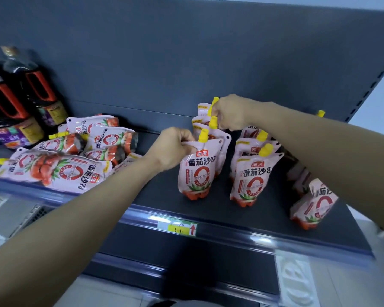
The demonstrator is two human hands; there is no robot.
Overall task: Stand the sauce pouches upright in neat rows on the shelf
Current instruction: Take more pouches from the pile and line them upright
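Note:
Pink tomato-sauce pouches with yellow caps stand on the dark shelf [164, 196]. My left hand [175, 147] pinches the top left corner of the front upright pouch [197, 171] in the left row. My right hand [228, 114] grips the top of a rear pouch [203, 109] in that same row, by its yellow spout. A second row [251, 173] of upright pouches stands to the right, and a third row's front pouch [313, 202] leans at the far right under my right forearm. A heap of pouches [75, 156] lies flat at the left.
Two dark sauce bottles [20, 103] with red handles stand at the back left. A price label [180, 229] sits on the shelf's front rail. The grey back panel rises behind the rows. The shelf's right end lies just past the third row.

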